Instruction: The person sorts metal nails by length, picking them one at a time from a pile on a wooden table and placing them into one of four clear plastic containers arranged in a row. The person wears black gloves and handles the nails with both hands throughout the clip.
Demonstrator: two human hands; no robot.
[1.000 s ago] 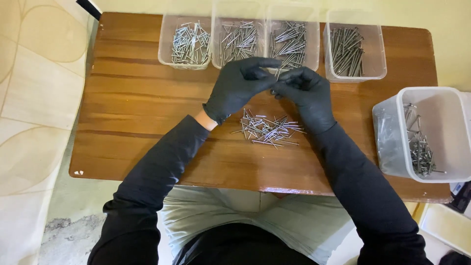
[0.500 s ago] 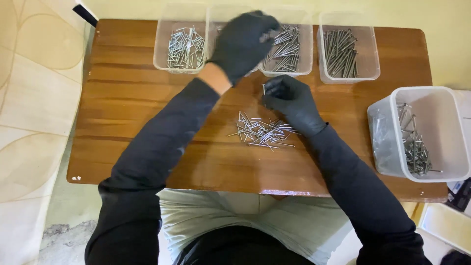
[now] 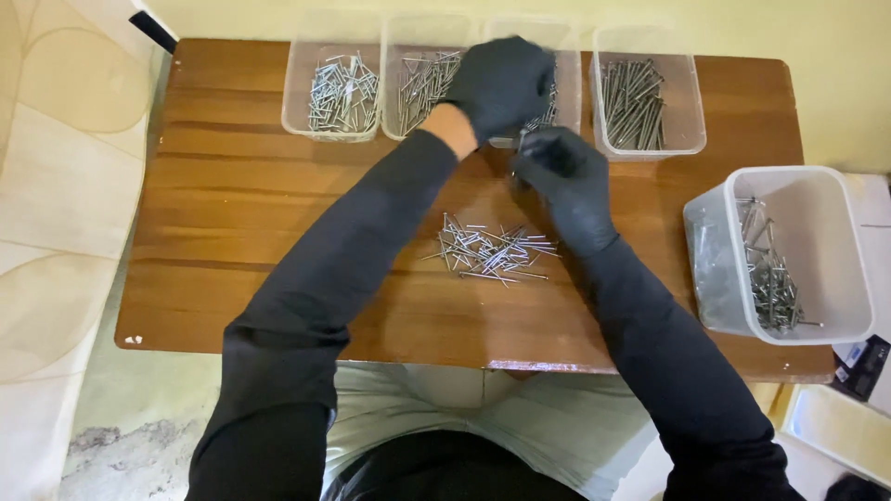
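Observation:
Both my hands wear black gloves. My left hand (image 3: 504,82) reaches over the third clear tub (image 3: 568,109) of nails at the back, fingers curled downward; whether it holds anything is hidden. Just in front of that tub, above the wooden table (image 3: 232,213), my right hand (image 3: 560,181) has its fingers closed, seemingly pinching small nails. A loose pile of silver nails (image 3: 487,250) lies on the table below my right hand.
Clear tubs of nails line the back edge: one at the left (image 3: 332,93), a second (image 3: 418,83) and a fourth with darker nails (image 3: 640,102). A larger white tub (image 3: 835,223) with nails sits at the right edge. A patterned cushion (image 3: 56,186) is at the left.
My left hand left my right hand, went up to the back tubs and shifted right over the third one. My right hand rose slightly toward the tubs.

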